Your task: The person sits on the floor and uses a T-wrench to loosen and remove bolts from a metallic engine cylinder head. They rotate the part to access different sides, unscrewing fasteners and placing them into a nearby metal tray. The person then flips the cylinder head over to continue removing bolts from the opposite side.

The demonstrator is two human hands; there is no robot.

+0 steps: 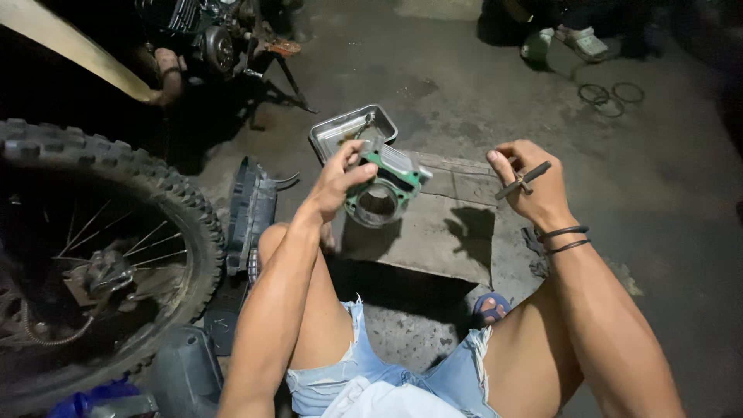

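While L hand (334,182) grips cylinder (383,190), R hand (534,186) apart

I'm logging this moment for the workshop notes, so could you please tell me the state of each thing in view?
Engine cylinder: held up in left hand, bore empty.
Small tool: gripped in right hand, raised.
Metal tray: on the floor, tilted.
Wooden board: flat on the floor.
Knobby wheel: upright at left.

Dull cast metal is seen in the engine cylinder (385,188), shiny sheet metal in the tray (340,130), rough concrete in the floor (480,93).
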